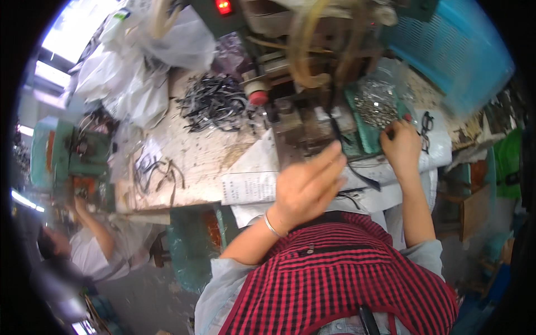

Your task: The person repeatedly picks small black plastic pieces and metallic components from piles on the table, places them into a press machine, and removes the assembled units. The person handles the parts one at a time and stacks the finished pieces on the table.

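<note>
My left hand [310, 187], with a bracelet on its wrist, is in front of the bench machine [293, 125]. Its fingers are bent around a thin dark eyeglass temple [365, 178], whose curved end sticks out to the right below the fingertips. My right hand [403, 148] has its fingers drawn together at the near edge of a heap of small shiny metal parts [377, 106]. What those fingers pinch is too small to make out. A pair of dark-framed glasses [427, 124] lies to the right of that hand.
A pile of dark strips [215, 103] lies left of the machine, near a red button [258, 98]. White plastic bags [125, 84] fill the far left. A blue basket [452, 50] stands at the far right. Another person [100, 245] works at the left.
</note>
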`<state>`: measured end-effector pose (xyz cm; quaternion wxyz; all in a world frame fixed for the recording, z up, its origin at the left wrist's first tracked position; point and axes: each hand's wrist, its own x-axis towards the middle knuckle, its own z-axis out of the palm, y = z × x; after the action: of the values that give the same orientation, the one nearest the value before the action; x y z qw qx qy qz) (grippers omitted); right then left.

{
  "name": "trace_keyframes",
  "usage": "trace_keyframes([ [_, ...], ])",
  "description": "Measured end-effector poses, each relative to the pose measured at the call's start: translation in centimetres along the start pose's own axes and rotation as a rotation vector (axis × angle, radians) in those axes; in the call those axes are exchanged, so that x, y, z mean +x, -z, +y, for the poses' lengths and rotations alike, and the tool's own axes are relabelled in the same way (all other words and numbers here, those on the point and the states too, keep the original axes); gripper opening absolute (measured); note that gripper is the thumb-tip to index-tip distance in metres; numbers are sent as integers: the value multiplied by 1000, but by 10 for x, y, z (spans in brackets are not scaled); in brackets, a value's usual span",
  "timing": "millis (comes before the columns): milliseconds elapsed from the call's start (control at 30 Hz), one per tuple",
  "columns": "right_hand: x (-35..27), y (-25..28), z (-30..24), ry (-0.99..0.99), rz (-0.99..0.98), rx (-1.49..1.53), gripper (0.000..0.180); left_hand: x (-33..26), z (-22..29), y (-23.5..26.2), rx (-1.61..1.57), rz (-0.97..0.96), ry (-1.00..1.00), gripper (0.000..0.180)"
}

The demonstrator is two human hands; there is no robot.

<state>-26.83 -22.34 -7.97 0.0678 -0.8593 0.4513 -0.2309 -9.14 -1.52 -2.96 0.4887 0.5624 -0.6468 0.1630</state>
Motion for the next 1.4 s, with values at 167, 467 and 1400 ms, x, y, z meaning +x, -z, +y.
trace_keyframes([
  [167, -8, 2, 2, -242, 74, 459, 9, -30, -7, 69, 388, 315, 266, 22],
  [467, 9, -1, -29, -92, 136, 618, 16, -12, -174, 38, 1033, -293, 538, 22],
  [1400, 23, 22, -129, -25, 33, 1387, 52, 22, -59, 47, -287, 522, 568, 12],
])
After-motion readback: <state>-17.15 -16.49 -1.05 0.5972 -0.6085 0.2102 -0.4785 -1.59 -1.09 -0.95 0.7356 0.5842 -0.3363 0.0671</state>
